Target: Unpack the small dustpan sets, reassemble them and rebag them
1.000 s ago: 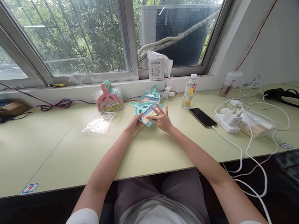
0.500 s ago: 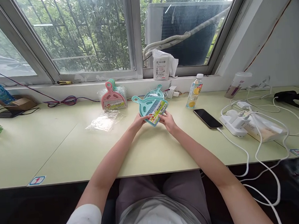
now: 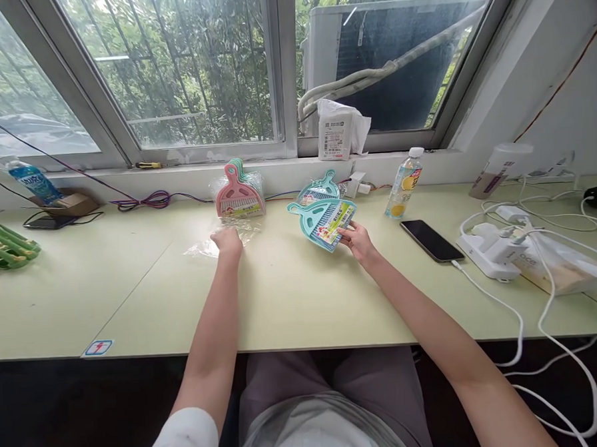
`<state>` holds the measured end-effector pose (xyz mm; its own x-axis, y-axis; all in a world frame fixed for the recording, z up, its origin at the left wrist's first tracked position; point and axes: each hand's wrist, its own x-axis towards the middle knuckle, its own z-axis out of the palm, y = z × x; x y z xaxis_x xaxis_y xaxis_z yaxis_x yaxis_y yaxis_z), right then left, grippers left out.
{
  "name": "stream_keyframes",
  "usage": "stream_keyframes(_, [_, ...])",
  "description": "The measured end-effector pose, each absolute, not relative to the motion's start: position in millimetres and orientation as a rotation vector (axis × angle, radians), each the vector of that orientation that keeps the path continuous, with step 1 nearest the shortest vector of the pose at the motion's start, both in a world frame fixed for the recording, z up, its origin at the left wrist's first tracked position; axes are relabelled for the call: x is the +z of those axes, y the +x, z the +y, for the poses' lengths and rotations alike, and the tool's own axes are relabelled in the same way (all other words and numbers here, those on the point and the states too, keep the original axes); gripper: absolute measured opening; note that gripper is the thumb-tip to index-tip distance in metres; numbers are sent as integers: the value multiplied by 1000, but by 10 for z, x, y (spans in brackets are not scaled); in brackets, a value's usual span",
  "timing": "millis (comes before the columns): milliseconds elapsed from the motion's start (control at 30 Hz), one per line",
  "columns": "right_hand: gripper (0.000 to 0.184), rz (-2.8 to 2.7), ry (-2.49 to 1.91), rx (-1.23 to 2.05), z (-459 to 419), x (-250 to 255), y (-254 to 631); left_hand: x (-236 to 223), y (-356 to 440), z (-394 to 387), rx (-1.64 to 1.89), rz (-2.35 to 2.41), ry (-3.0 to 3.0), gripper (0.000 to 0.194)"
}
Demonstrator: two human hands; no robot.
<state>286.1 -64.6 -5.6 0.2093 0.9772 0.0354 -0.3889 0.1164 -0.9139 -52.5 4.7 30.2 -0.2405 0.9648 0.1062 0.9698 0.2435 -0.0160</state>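
Note:
My right hand [image 3: 358, 242] grips a teal mini dustpan-and-brush set [image 3: 323, 223] by its lower right edge, with the labelled side up and the handle pointing left. Just behind it stands another teal set [image 3: 319, 189], partly hidden and wrapped in clear plastic. Over to the left, my left hand [image 3: 227, 240] is closed on a crumpled clear plastic bag [image 3: 200, 249] lying on the table; the fingertips are hidden from view. A wrapped stack of dustpan sets, with a pink one [image 3: 237, 193] in front, leans upright near the sill beyond that hand.
Right of the sets stand a juice bottle [image 3: 404, 183] and a phone [image 3: 432, 240] on a charging cable. A power strip [image 3: 487, 253] with tangled white cables lies farther right. On the left are green stalks [image 3: 12, 245] and a blue bottle [image 3: 35, 182].
My left hand has let go of the teal dustpan set and moved left onto the plastic bag. My right hand still holds the set. The view has shifted slightly left.

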Motion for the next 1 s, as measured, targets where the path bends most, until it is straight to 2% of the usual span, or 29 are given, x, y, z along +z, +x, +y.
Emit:
stream_keyframes(100, [29, -836, -946, 1206, -665, -24, 2857, 264, -376, 56, -172, -2351, -1938, 27])
stream_keyframes(333, [37, -1045, -898, 1294, -739, 102, 2831, 236, 161, -47, -788, -1988, -2100, 26])
stream_keyframes(667, [39, -1023, -992, 1133, -735, 62, 2798, 210, 237, -141, -1061, -1738, -2173, 25])
stream_keyframes(1000, [45, -1184, -953, 1238, -897, 103, 2449, 234, 453, -256, -1269, -1519, -2282, 15])
